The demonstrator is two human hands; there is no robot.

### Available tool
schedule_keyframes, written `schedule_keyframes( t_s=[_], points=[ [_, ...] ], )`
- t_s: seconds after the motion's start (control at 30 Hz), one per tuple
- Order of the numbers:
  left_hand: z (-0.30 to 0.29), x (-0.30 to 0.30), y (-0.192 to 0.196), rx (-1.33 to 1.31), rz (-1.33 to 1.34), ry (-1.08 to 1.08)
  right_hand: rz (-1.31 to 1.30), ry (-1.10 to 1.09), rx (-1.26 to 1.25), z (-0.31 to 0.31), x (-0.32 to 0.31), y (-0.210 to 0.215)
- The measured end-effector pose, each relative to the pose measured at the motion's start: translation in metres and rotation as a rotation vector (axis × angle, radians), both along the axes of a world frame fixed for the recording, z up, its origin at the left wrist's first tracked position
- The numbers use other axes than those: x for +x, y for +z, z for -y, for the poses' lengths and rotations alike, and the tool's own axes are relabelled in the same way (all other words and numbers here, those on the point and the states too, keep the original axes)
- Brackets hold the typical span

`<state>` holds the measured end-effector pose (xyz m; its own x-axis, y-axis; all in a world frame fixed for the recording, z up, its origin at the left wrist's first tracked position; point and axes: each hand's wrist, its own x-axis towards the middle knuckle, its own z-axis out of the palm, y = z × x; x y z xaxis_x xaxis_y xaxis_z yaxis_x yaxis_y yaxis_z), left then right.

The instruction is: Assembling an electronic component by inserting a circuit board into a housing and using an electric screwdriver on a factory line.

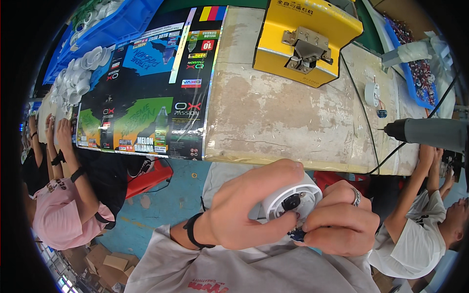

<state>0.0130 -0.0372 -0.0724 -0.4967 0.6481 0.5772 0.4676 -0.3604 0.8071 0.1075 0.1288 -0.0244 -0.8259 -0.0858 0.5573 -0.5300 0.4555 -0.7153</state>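
A white round plastic housing is held by the left hand, in front of the person's body and just beyond the near edge of the worktable. The fingers are curled around its far side, and the thumb is bent in toward its open face. Inside this housing, a black round component is seated. By the right hand, a small dark blue part is pinched narrowly between the fingertips, close to the rim of the housing; how firmly it is gripped cannot be told.

At the far left of the table, a blue plastic bin is filled with white plastic rings and some green pieces. Beside it, a heap of white plastic fittings is spread outside the bin. At the far right, a long blue tray is loaded with many small components, among which red and dark colours are seen.

Near this tray, another white round housing is placed, and a small round circuit board lies near it, with thin red wires. A grey electric screwdriver is seen closer to the person, its bit pointed to the left. A yellow machine is placed toward the far edge, and a colourful printed sheet is laid on the left part of the table.
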Motion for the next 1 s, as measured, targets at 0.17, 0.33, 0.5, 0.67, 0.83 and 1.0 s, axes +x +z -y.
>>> schedule_keyframes(
  t_s=[0.17,0.33,0.5,0.67,0.83,1.0],
  points=[
    [0.002,-0.001,-0.002,0.013,0.005,-0.026,-0.028,-0.036,0.119,-0.001,0.001,0.002],
    [0.002,0.000,0.000,-0.019,-0.034,0.006,-0.001,-0.155,0.223,0.000,0.001,0.006],
    [-0.001,0.001,-0.007,0.040,-0.041,0.006,0.036,-0.157,0.232,-0.002,0.000,0.008],
    [-0.009,0.004,-0.006,0.135,-0.086,0.106,0.003,-0.266,0.317,0.003,0.000,0.010],
    [-0.008,0.006,-0.005,0.108,-0.080,0.106,-0.019,-0.338,0.349,0.007,-0.005,0.009],
    [-0.007,0.007,0.000,0.068,-0.023,0.089,0.181,-0.227,0.278,0.003,-0.002,0.014]
  ],
)
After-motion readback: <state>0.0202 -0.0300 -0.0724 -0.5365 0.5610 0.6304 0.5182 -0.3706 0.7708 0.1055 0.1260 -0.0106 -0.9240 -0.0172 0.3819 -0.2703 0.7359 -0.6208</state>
